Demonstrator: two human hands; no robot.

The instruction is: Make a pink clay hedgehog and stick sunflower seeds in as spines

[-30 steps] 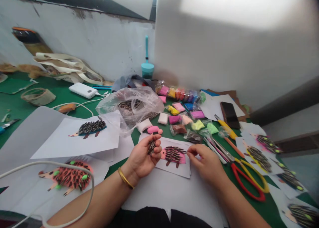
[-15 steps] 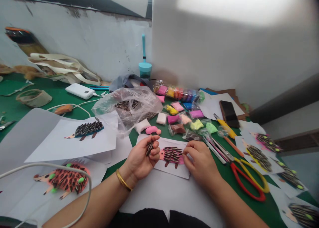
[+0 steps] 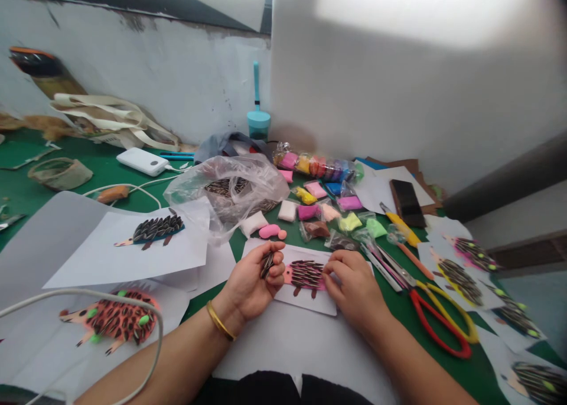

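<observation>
A small white card (image 3: 305,306) lies in front of me, bearing a pink clay hedgehog (image 3: 305,275) with rows of striped sunflower seeds as spines and brown feet. My left hand (image 3: 259,281) is palm up at the card's left edge, fingers curled around several sunflower seeds (image 3: 266,264). At the hedgehog's right end, my right hand (image 3: 352,281) has its thumb and forefinger close together against the pink body. Whatever is between those fingertips is too small or hidden to make out.
Behind the card are a plastic bag of seeds (image 3: 228,186) and several packets of coloured clay (image 3: 316,229). Scissors (image 3: 436,310), a yellow cutter (image 3: 403,228) and a phone (image 3: 406,202) lie right. Finished hedgehog pictures (image 3: 119,316) flank both sides; a white cable (image 3: 159,328) crosses the left.
My right hand has shifted slightly left along the hedgehog's rear end. My left hand stays in place with its seeds.
</observation>
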